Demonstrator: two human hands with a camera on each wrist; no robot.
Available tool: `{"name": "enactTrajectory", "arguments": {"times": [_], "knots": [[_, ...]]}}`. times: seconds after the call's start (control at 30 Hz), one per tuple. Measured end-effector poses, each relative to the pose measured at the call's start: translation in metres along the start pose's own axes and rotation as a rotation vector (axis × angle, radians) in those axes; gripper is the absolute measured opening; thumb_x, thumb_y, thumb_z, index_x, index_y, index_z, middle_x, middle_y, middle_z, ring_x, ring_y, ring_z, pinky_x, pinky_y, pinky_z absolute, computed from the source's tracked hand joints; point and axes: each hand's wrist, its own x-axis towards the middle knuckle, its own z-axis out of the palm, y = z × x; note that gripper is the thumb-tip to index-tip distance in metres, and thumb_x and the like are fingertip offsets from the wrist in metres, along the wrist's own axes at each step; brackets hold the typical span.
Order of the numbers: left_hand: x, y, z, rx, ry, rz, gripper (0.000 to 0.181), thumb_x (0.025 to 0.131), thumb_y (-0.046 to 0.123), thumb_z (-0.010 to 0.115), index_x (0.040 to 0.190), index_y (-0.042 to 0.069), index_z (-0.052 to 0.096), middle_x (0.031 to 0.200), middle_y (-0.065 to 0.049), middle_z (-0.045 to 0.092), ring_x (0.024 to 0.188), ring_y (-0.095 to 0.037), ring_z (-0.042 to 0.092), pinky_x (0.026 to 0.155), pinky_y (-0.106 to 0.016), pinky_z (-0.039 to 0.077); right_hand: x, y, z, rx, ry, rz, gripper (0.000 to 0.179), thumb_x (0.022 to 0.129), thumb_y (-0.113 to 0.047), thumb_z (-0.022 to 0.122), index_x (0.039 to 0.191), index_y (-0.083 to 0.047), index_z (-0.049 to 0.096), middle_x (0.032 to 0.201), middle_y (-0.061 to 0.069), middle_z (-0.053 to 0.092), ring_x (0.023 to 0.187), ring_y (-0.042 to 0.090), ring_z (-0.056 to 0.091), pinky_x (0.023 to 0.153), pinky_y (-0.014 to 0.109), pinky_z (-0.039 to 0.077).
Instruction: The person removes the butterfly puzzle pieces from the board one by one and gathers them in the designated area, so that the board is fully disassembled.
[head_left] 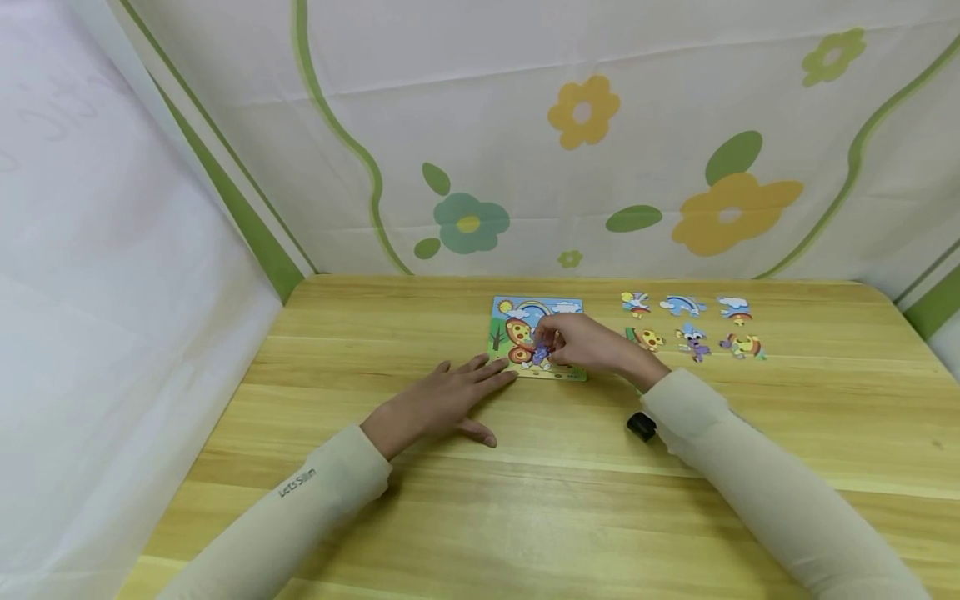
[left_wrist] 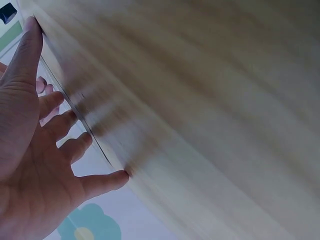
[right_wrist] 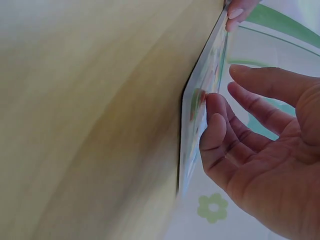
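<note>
A colourful picture puzzle board (head_left: pixel 537 315) lies on the wooden table (head_left: pixel 525 500). My right hand (head_left: pixel 549 343) reaches over it with bent fingers, and their tips touch a purple piece (head_left: pixel 540 355) lying in the board. In the right wrist view the fingertips (right_wrist: pixel 215 102) press on the board (right_wrist: pixel 192 140) while the thumb stays apart. My left hand (head_left: pixel 483 372) lies flat on the table, and its fingertips reach the board's near left corner. The left wrist view shows that hand (left_wrist: pixel 60 107) spread against the tabletop (left_wrist: pixel 200 100).
Several loose puzzle pieces (head_left: pixel 693 340) lie in two rows to the right of the board. A small black object (head_left: pixel 641 427) sits by my right sleeve. Flowered cloth walls (head_left: pixel 585 112) close off the table's back and sides.
</note>
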Motion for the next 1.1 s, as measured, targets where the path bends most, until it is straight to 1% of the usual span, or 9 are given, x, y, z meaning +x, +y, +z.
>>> {"name": "enactTrajectory", "arguments": {"times": [0.2,0.53,0.67,0.87,1.1], "knots": [[0.000,0.001,-0.001,-0.024,-0.015,-0.013,0.097,0.093,0.066,0.064,0.170,0.027,0.020,0.177,0.001,0.015,0.164,-0.030,0.013,0.122,-0.071,0.028,0.006,0.000,0.001,0.037,-0.024,0.024,0.030,0.089,0.012,0.063,0.116,-0.001,0.069,0.109,0.015,0.068,0.091,0.024,0.058,0.080,0.037,0.051],[-0.003,0.004,-0.002,-0.030,-0.017,-0.017,0.095,0.094,0.063,0.065,0.169,0.025,0.021,0.177,-0.001,0.017,0.164,-0.032,0.015,0.121,-0.072,0.027,0.009,0.000,0.003,0.052,-0.057,0.032,0.030,0.087,0.012,0.067,0.114,-0.002,0.069,0.103,0.014,0.065,0.092,0.024,0.057,0.079,0.035,0.049],[-0.002,0.004,-0.002,-0.036,-0.014,-0.019,0.096,0.094,0.063,0.065,0.169,0.025,0.021,0.177,0.000,0.016,0.164,-0.032,0.015,0.121,-0.073,0.027,0.011,-0.001,0.004,0.050,-0.064,0.034,0.032,0.086,0.011,0.069,0.115,-0.002,0.069,0.102,0.013,0.065,0.092,0.023,0.056,0.079,0.034,0.049],[-0.002,0.003,-0.002,-0.039,-0.014,-0.016,0.096,0.093,0.064,0.065,0.169,0.025,0.021,0.177,0.000,0.015,0.164,-0.033,0.014,0.122,-0.073,0.026,0.012,-0.001,0.005,0.050,-0.072,0.041,0.034,0.084,0.012,0.068,0.115,-0.001,0.068,0.100,0.012,0.064,0.089,0.022,0.054,0.076,0.033,0.047],[-0.003,0.004,-0.003,-0.055,-0.015,-0.013,0.095,0.094,0.063,0.066,0.169,0.025,0.022,0.178,0.001,0.014,0.164,-0.032,0.014,0.122,-0.074,0.025,0.013,-0.003,0.006,0.024,-0.064,0.045,0.034,0.083,0.013,0.068,0.115,0.001,0.067,0.100,0.013,0.064,0.089,0.022,0.056,0.078,0.033,0.048]]}}
